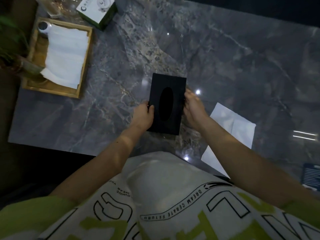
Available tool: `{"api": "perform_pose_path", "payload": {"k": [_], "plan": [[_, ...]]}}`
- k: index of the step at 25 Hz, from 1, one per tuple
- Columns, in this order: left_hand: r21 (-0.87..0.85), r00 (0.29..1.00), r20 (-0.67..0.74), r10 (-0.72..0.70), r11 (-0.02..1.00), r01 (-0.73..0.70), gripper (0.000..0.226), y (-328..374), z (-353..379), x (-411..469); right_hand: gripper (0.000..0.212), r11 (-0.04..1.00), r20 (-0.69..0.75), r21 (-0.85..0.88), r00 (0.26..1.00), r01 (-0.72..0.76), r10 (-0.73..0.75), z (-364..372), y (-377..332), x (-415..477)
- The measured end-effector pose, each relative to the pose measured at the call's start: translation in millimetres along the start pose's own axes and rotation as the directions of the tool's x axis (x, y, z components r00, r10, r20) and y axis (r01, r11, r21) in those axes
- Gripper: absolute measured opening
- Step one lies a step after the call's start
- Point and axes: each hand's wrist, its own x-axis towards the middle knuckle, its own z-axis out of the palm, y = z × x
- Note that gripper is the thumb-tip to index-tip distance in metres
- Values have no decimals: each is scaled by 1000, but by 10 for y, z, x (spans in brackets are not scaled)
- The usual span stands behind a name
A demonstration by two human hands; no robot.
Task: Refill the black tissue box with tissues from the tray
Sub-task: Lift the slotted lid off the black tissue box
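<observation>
Two bare hands on a black tissue box (167,103) at the middle of a grey marbled tabletop (225,58): left hand (143,116) in a closed grip on the box's left edge, thumb over the top face, right hand (193,108) pressed against the right edge, grip on it likely but fingers hidden behind the box. Oval slot facing up, dark, nothing showing through it. Well apart at far left, a wooden tray (32,49) with a stack of white tissues (66,54) and a small white bottle (44,27) at its far end. Beyond the tray, a white-and-green carton (97,10). Just right of the right forearm, a white sheet of paper (240,125) flat near the tabletop's front edge.
</observation>
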Motion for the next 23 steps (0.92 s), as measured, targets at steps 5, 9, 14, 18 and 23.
{"api": "perform_pose_path", "payload": {"k": [5, 9, 14, 18, 23], "plan": [[-3, 1000, 12, -3, 1000, 3, 31, -11, 73, -41, 45, 993, 8, -116, 1000, 10, -10, -111, 136, 63], [-57, 991, -36, 129, 990, -131, 68, 72, 101, -147, 46, 997, -10, -68, 1000, -24, 23, -147, 151, -7], [193, 997, -18, 81, 978, -76, 133, 304, 336, -290, 30, 982, 15, 81, 986, -169, 168, -196, 107, -202], [390, 998, -54, 19, 921, 4, 142, 403, 523, -309, 45, 975, 55, 76, 978, -207, 204, -266, 124, -306], [438, 997, -76, -4, 898, 37, 139, 408, 585, -265, 46, 974, 63, 22, 973, -225, 224, -245, 73, -369]]}}
